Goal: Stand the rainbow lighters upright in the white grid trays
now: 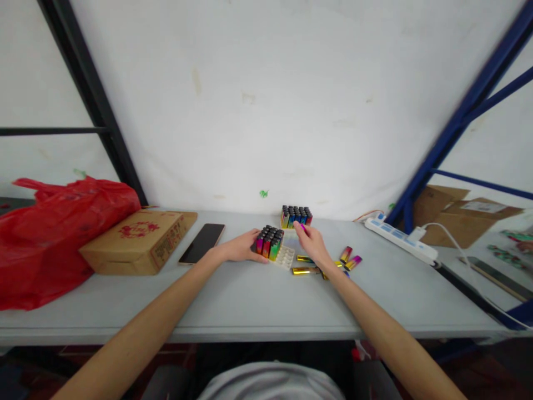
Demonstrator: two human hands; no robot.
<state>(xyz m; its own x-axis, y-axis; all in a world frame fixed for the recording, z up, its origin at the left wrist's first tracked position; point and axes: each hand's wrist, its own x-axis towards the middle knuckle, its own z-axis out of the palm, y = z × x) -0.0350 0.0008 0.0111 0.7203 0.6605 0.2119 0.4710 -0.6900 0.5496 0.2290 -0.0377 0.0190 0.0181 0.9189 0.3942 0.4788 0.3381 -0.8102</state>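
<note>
Several upright lighters (270, 243) with black tops and shiny colours fill the left part of a pale tray (285, 258), whose right part shows bare slots. My left hand (245, 246) is wrapped round the left side of this group. A pink-purple lighter is pinched in my right hand (310, 241), which is raised to the right of the tray. Behind, another block of upright lighters (296, 216) stands near the wall. Loose lighters (305, 270) in gold, red and purple lie on the table around my right wrist, partly hidden by it.
A dark phone (203, 243) lies left of my left hand. Further left are a cardboard box (137, 241) and a red plastic bag (70, 239). A white power strip (400, 240) with a cable lies at the right, before a blue frame and an open carton (456, 222).
</note>
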